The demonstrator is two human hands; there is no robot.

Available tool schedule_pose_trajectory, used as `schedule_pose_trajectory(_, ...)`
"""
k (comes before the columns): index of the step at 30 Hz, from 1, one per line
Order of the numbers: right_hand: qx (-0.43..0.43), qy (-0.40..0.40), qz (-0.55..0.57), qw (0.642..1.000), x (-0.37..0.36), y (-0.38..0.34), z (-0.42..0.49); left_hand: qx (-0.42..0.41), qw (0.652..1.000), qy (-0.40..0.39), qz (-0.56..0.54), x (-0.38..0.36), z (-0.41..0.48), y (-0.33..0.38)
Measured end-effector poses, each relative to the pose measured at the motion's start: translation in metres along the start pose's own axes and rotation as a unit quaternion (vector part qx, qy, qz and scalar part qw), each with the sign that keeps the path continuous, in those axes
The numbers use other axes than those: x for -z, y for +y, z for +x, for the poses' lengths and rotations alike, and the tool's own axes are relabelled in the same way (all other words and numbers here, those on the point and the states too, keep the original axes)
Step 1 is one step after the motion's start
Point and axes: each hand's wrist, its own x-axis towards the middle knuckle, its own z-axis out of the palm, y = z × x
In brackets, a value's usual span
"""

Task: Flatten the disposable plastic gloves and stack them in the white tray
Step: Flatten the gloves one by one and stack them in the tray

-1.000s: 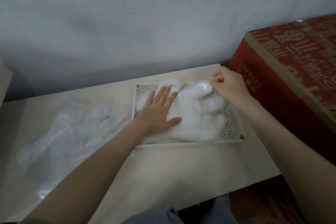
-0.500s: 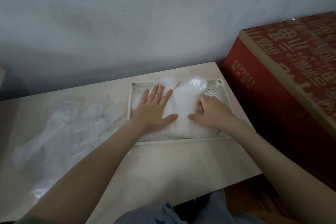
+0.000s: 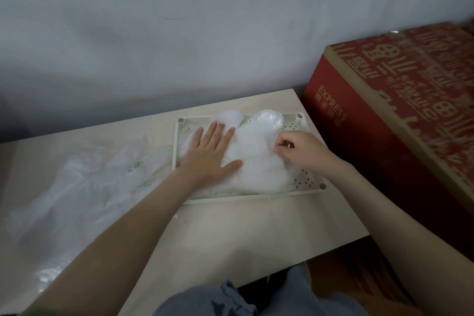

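Note:
A white perforated tray [image 3: 305, 182] lies on the pale table, near its right end. A stack of clear plastic gloves [image 3: 256, 159] fills the tray, with puffed fingertips poking over the far rim. My left hand [image 3: 213, 151] lies flat with straight fingers, pressing on the left part of the stack. My right hand [image 3: 302, 149] is on the stack's right side, its fingers curled and pinching the plastic. More loose clear gloves [image 3: 84, 187] lie crumpled on the table to the left of the tray.
A large red cardboard box [image 3: 400, 120] stands against the table's right edge, close to the tray. A grey wall runs behind the table. The table's front edge is near my lap, where blue fabric shows.
My right hand came down from the tray's far right corner onto the stack, then shifted right and curled to pinch the plastic. My left hand stayed pressing flat.

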Motion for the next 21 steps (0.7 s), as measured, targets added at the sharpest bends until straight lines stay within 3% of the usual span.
schedule_pose_trajectory(13,-0.023,-0.022,0.109,0.994,0.021,0.000,-0.004,0.003,1.000,0.007,-0.007,-0.001,-0.001,0.000)
schedule_pose_trajectory(21,-0.049,-0.054,0.102,0.992,0.030,0.010,-0.007,0.001,1.000,0.012,-0.009,-0.002,-0.001,0.000)
